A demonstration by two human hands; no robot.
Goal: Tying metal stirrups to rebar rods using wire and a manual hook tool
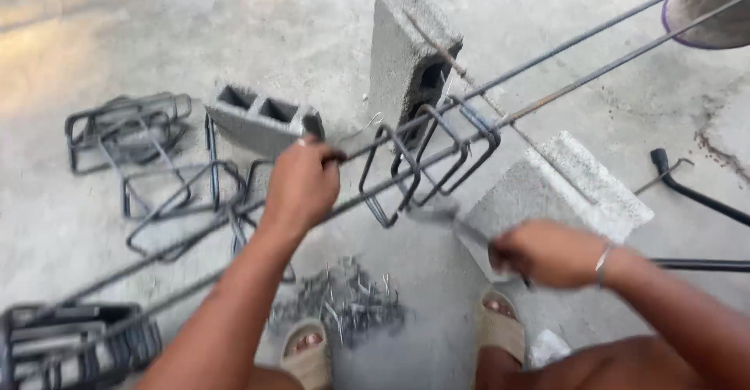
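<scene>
1. Sandalled feet [308,351] stand on the concrete floor [94,62], a heap of wire bits [344,300] between them.
2. Left hand [301,187] wraps closed around a long rebar rod [547,54] that runs diagonally over the upright grey block [402,54].
3. Right hand [547,253] clenches a blurred tool [449,220] just beside the square stirrups [426,159] threaded on the rods.

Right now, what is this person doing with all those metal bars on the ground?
A person sits over long steel bars propped on grey concrete blocks. The left hand grips one bar beside a cluster of bent rectangular stirrups threaded on the bars. The right hand holds a thin, blurred metal tool pointed toward them. Short wire pieces lie between the sandalled feet, and spare stirrups lie to the left.
</scene>
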